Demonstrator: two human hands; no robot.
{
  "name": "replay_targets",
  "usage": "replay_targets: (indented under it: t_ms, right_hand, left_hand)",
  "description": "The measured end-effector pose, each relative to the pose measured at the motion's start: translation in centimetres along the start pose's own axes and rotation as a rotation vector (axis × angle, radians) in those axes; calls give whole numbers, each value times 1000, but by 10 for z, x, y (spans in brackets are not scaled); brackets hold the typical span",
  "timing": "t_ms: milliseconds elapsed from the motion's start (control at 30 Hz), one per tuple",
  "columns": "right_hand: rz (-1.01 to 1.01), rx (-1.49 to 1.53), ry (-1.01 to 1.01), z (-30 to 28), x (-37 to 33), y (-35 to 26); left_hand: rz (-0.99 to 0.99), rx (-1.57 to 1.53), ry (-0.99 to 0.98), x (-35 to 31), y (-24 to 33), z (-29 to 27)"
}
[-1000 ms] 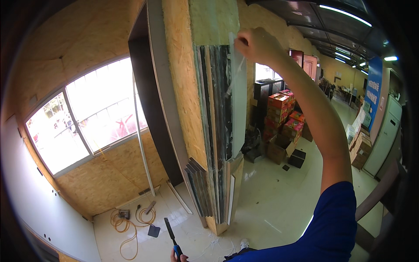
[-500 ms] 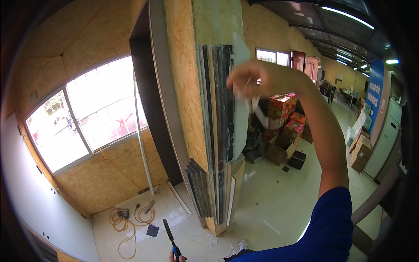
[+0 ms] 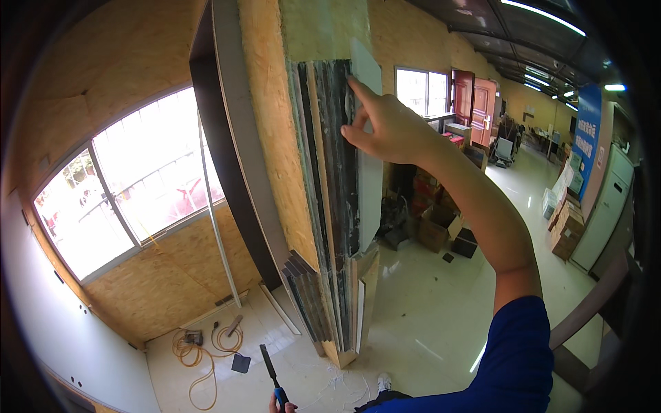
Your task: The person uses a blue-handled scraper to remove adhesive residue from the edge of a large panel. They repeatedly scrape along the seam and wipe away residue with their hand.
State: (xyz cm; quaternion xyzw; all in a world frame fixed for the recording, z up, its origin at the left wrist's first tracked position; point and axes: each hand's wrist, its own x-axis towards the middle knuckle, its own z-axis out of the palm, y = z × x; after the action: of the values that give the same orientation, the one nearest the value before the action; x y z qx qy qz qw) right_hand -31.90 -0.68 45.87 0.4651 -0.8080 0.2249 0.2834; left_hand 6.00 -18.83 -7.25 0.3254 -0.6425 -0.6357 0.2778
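Observation:
My right hand (image 3: 392, 127) is raised to the upper part of a board-clad column. Its index finger stretches to the top of a dark, white-smeared strip (image 3: 337, 158), beside the edge of a pale panel (image 3: 370, 165). The thumb is apart from that finger, its tip near the same strip lower down, and the other fingers are partly hidden. I see nothing held there. Low in the picture, my left hand (image 3: 284, 407) grips the blue and black handle of a chisel (image 3: 273, 375), its blade pointing up. Most of that hand is cut off by the lower edge.
Short dark strips (image 3: 308, 292) jut from the column's lower left. Orange cable (image 3: 200, 361) lies coiled on the floor beside a small dark square piece (image 3: 240, 363). White scraps (image 3: 337, 385) litter the column's foot. Cardboard boxes (image 3: 435, 230) stand behind, right of the column.
My right hand has moved in against the strip's edge, its index finger now extended. A blurred whitish strip hanging by it earlier is no longer seen. My left hand still holds the chisel.

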Motion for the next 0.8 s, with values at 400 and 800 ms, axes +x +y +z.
replay_targets:
  t_ms: [400,800]
  right_hand:
    - [-111,-372,286,-15,23,19]
    - [-209,-786,257,-3,10,9]
  left_hand:
    - [13,107,-15,5,-7,3]
    - [1,58,-33,23,-7,14]
